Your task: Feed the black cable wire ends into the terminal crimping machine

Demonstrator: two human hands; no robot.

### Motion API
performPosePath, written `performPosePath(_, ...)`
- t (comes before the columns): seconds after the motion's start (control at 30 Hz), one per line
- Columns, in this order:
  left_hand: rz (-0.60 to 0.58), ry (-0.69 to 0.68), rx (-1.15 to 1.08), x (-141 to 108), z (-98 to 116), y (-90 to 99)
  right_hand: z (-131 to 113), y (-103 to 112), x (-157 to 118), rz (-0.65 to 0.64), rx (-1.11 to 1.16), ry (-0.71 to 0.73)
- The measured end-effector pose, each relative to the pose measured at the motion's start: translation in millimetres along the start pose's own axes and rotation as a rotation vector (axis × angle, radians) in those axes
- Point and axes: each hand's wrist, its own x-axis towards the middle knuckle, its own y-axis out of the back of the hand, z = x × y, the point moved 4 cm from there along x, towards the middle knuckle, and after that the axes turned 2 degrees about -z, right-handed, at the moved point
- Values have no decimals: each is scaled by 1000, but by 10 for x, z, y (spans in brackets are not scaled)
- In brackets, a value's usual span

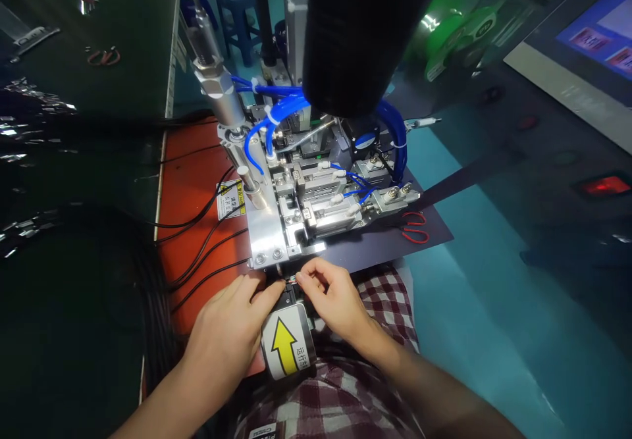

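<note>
At the front of a metal bench machine (316,195), my left hand (227,320) rests with its thumb and fingers drawn together at a small black fixture (287,295). What lies under those fingers is hidden. My right hand (338,297) comes from the other side, thumb and forefinger pinched on the tips of some thin coloured wires (292,280). Both sets of fingertips nearly meet there, just below the machine's silver plate (266,238). Close under my hands sits a white label with a yellow arrow (285,347).
Several black cables (207,228) run across the orange surface (180,156) from a bundle at left. Blue air tubes (286,106) arch over the machine. Red-handled scissors (415,228) lie at its right. A dark column (365,37) hangs overhead, and a screen (600,37) stands at upper right.
</note>
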Motion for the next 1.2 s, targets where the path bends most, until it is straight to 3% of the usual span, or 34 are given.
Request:
performPosePath(0.17,-92,27,59,-72,18,-39,86,-100,39,-69,328,-140)
performPosePath(0.3,-147,55,21,-109,28,-22,105,-95,49,-117,380,-174)
performPosePath(0.57,-122,16,-112,-65,71,-20,121,-108,45,-73,382,-147)
performPosePath(0.83,-19,14,-153,-20,134,-36,84,-115,47,-52,365,-173)
performPosePath(1.0,-13,2,-123,-9,159,-91,116,-147,57,-155,513,-262)
performPosePath(1.2,30,-10,-100,-7,162,-72,132,-129,18,-152,619,-266)
